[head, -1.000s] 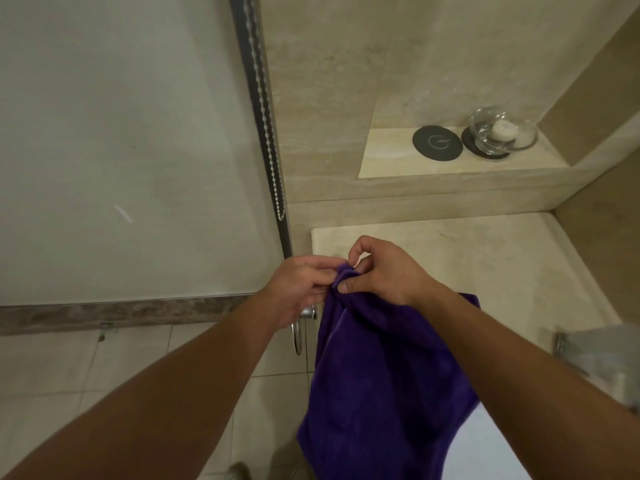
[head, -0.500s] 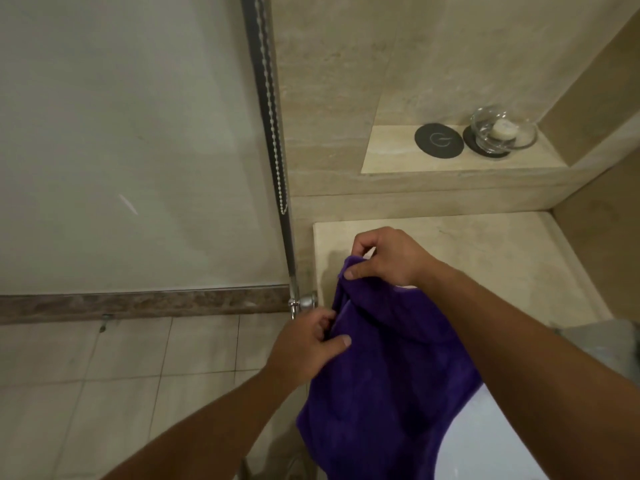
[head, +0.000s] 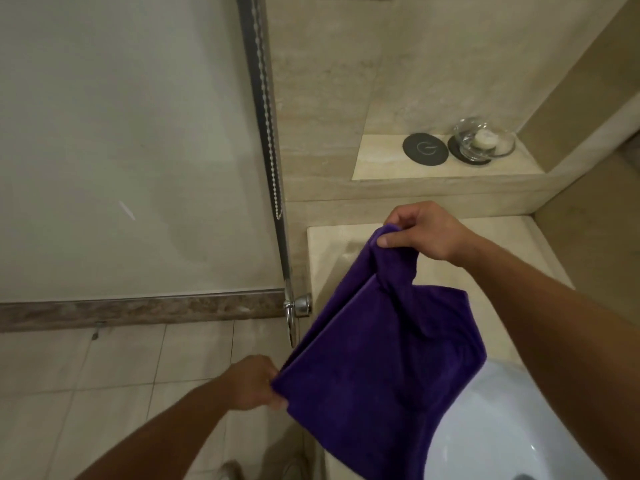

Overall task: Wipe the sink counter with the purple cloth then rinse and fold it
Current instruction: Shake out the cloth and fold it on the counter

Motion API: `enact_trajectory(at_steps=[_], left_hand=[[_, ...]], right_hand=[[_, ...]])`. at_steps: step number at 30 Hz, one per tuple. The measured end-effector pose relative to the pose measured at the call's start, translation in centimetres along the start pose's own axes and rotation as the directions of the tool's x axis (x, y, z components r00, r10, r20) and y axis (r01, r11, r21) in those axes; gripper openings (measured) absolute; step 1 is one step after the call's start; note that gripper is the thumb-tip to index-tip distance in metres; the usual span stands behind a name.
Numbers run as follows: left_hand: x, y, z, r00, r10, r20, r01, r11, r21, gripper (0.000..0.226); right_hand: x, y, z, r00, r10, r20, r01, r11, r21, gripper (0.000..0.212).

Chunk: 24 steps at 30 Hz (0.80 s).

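Right hand (head: pixel 426 233) grip pinching purple cloth (head: pixel 381 368) top corner, left hand (head: pixel 252 382) grip clamping lower corner, over counter (head: pixel 329 244) edge

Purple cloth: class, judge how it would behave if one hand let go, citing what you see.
Probably floppy: the cloth sags and creases between the right hand and left hand. Likely light, since pinches at two corners carry it. Its plush surface probably resists slipping.

1. Dim, warm, even light is filling the room.
2. The purple cloth (head: pixel 381 358) is casting a faint shadow onto the bench (head: pixel 519 237).
3. The white sink (head: pixel 485 445) is glaring mildly.
4. Wide-angle distortion is bowing the metal door frame (head: pixel 263 133), and detail is softening toward the corners.
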<state>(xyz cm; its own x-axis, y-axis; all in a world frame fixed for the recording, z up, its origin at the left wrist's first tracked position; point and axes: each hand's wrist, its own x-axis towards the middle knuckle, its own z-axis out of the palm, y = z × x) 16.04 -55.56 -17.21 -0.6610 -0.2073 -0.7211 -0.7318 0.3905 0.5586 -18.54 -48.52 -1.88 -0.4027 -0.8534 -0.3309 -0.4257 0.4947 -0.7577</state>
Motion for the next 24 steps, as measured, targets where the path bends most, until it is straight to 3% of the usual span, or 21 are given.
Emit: enact_trajectory(at_steps=[3,6,7,10,13,15,17,20,22,24], left_hand=[[-1.1,-0.2,-2.5,0.989,0.054,-0.139,-0.047,0.998,0.051,0.018],[-2.0,1.2,-6.9,0.947,0.101,-0.305,-0.068,0.991,0.118,0.05],[-2.5,2.0,-8.7,0.932,0.15,-0.33,-0.095,0.98,0.177,0.048],[-4.3,5.0,-14.0,0.85,0.281,-0.445,-0.193,0.953,0.233,0.007],[-6.9,8.5,-18.4,0.783,0.325,-0.53,-0.281,0.945,0.165,0.019],[-9.3,11.1,-21.1,0.777,0.347,-0.525,-0.332,0.935,0.128,0.025],[-12.0,13.6,-23.0,0.774,0.384,-0.503,-0.419,0.907,0.049,0.008],[-15.8,17.0,-25.5,0.76,0.436,-0.482,-0.461,0.884,0.073,0.059],[-17.9,19.3,-27.0,0.709,0.49,-0.506,-0.507,0.854,0.117,0.046],[-19.3,21.1,-28.4,0.638,0.519,-0.569,-0.573,0.814,0.1,0.011]], right_hand=[[-1.6,0.1,-2.3,1.0,0.008,-0.006,-0.008,1.0,0.005,0.015],[-3.7,0.3,-5.4,0.999,0.012,-0.048,-0.011,1.0,0.021,0.009],[-4.6,0.3,-6.6,0.998,0.015,-0.067,-0.012,0.999,0.034,0.008],[-7.2,0.4,-10.2,0.992,0.036,-0.122,-0.024,0.995,0.099,0.009],[-10.1,-0.1,-12.8,0.99,0.043,-0.135,-0.033,0.996,0.077,0.017],[-12.2,-1.0,-14.1,0.987,0.034,-0.156,-0.013,0.991,0.135,0.016],[-14.6,-2.2,-15.3,0.978,0.04,-0.202,0.016,0.963,0.269,0.009],[-17.6,-3.6,-16.8,0.966,-0.002,-0.259,0.105,0.917,0.386,0.056],[-19.5,-4.8,-17.4,0.953,-0.044,-0.301,0.177,0.883,0.434,0.061],[-21.1,-6.3,-17.5,0.936,-0.075,-0.344,0.238,0.855,0.461,0.042]])
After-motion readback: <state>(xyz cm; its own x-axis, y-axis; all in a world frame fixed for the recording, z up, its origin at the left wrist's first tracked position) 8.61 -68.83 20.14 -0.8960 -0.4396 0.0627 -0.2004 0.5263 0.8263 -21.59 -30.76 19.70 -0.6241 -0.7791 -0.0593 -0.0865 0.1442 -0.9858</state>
